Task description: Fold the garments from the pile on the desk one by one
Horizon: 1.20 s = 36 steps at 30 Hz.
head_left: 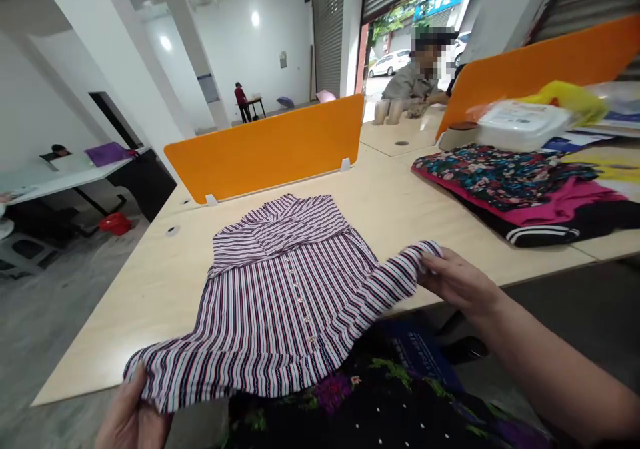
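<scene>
While both hands, left (134,414) and right (457,281), grip the hem corners of the striped garment (280,302), its upper part lies flat on the pale wooden table (390,216). Orange dividers (270,149) stand along the surface; white walls (260,42) and roller shutters (329,32) lie beyond.

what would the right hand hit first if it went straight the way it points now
Beyond the hem it pinches, the right hand would likely meet the upper part of the striped shirt on the table, or the orange divider if it passes above; depth is unclear.
</scene>
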Available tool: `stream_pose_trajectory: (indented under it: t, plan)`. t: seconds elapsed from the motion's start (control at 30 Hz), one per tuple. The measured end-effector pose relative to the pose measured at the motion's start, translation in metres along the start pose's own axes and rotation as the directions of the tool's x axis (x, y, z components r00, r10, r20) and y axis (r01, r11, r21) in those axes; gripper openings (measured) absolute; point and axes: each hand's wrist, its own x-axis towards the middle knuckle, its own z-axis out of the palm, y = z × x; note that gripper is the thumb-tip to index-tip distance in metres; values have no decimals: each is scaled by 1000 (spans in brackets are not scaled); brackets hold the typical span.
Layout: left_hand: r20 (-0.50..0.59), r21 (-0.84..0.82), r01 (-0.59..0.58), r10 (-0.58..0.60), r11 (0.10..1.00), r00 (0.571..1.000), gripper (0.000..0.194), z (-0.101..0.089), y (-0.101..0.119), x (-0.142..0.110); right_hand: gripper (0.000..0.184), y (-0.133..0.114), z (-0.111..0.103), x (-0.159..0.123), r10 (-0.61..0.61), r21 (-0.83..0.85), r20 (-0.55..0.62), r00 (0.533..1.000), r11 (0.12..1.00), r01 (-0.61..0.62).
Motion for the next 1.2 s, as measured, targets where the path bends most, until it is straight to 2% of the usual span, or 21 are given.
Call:
stream_pose_trajectory:
  t: [0.1,0.2,0.27,0.3,0.37,0.47,0.53,0.57,0.6,0.63,0.67,0.7,0.73,0.77,0.8,0.9,1.0,1.1,1.17,1.2]
  plan:
    - [64,-124,-17,25,992,998,21,40,16,41,38,-10,30,58,-33,36,93,995,999,30]
    - [120,-235,-82,113,969,986,26,85,38,101,35,-16,56,127,-107,94,123,987,991,96]
    - [157,-246,-154,196,957,968,27,114,48,145,34,-14,68,171,-119,87,141,983,990,107]
    - [183,-209,-192,231,959,955,27,126,50,166,35,-11,73,190,-108,59,158,982,993,100]
    - [211,2,-283,276,959,937,25,141,45,201,38,2,81,218,-65,-14,170,983,998,69]
    - [196,266,-354,309,897,931,12,141,22,228,43,32,85,235,1,-122,105,994,993,12]
    - [159,349,-361,325,865,932,14,129,2,228,46,53,83,232,-26,-295,38,999,955,36]
    - [175,429,-402,363,809,915,20,122,-7,224,48,63,80,226,-76,-413,28,997,907,81]
    - [241,526,-482,420,701,875,26,114,-15,219,50,71,76,220,-137,-538,53,989,831,144]
    - [371,611,-587,463,531,805,32,107,-23,213,52,77,72,212,-185,-649,118,976,729,217]
    - [539,648,-696,458,311,707,39,101,-30,207,54,82,67,203,-199,-731,211,957,617,290]
    - [697,622,-779,394,81,598,44,96,-36,201,57,86,64,195,-177,-786,311,934,504,357]
    - [809,555,-824,301,-110,505,46,91,-41,197,60,88,60,187,-132,-817,397,908,401,415]
    - [868,491,-838,219,-237,446,46,88,-45,194,62,90,58,181,-74,-830,459,885,318,458]
    - [892,452,-828,169,-332,420,44,86,-48,193,65,90,56,176,-24,-837,495,868,256,484]
    - [908,404,-754,127,-518,400,41,87,-47,194,65,91,54,170,39,-844,525,850,152,515]
    - [912,356,-691,73,-628,404,39,90,-36,190,60,90,55,168,65,-845,532,844,102,524]
    - [918,305,-680,14,-666,397,30,82,-27,171,58,90,50,150,77,-828,560,825,103,552]
    - [915,274,-696,-42,-664,401,28,65,-26,154,59,89,42,126,82,-812,582,809,116,572]
    - [906,272,-700,-70,-660,417,29,53,-26,145,59,88,36,112,81,-807,588,804,122,578]
